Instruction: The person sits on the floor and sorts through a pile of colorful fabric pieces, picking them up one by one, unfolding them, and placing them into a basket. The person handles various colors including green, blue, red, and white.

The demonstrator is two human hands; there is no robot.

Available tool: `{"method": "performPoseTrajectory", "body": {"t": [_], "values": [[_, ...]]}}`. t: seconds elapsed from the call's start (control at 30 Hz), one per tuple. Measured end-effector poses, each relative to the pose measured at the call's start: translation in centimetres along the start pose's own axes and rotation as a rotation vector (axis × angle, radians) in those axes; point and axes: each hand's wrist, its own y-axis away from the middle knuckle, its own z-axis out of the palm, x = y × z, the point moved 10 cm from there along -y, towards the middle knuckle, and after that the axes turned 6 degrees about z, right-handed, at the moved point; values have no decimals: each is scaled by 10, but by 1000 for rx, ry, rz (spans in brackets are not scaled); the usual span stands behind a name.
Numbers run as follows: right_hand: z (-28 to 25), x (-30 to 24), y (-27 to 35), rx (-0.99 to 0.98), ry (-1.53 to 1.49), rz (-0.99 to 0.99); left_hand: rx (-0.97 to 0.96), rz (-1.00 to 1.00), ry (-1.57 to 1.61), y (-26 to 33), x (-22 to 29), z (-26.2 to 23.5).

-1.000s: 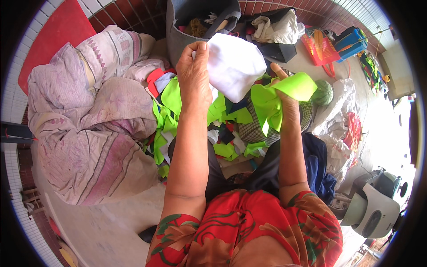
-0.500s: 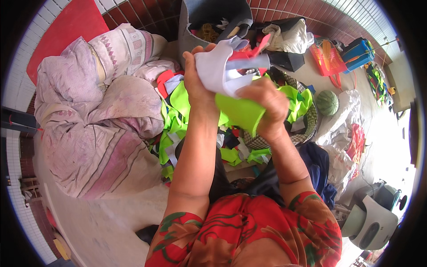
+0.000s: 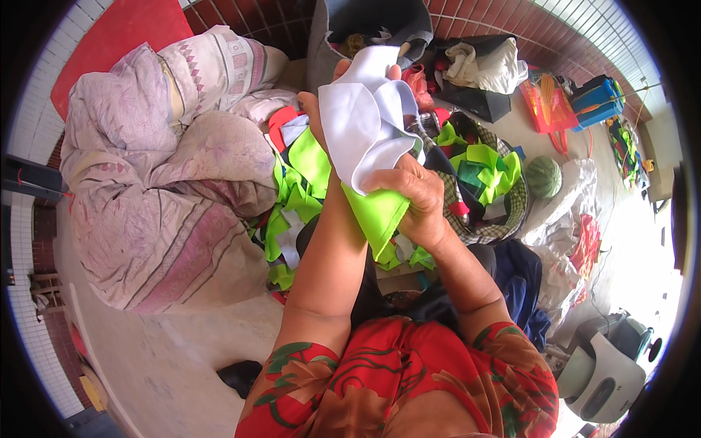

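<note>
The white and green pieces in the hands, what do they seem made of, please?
White pieces: probably smooth, fairly matte fabric, as they curl and fold. Green piece: likely similar cloth, its dull surface ending in a toothed edge; the fibre stays unclear.

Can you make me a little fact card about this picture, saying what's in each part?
Middle: white cloth, left grip partly hidden behind it
Held: green cloth, in the right grip
Left side: big pale bundle
Right side: checked basket with colourful scraps; striped green melon nearby
Top: grey bin
</note>
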Motion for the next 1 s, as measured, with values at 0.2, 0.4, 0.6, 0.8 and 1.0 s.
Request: {"method": "performPoseTrajectory", "body": {"t": [0.2, 0.4, 0.6, 0.8, 1.0], "values": [[10, -24, -4, -5, -19, -89, -37, 199, -68, -3, 12, 15], [23, -28, 12, -160, -26, -159, -131, 276, -134, 4, 22, 35], [7, -12, 19, -162, -83, 19, -131, 208, -62, -8, 13, 26], [-115, 68, 11, 349, -250, 315, 31, 220, -240, -17, 34, -6], [-253, 24, -19, 392, 608, -210, 284, 196, -368, -16, 24, -11]]}}
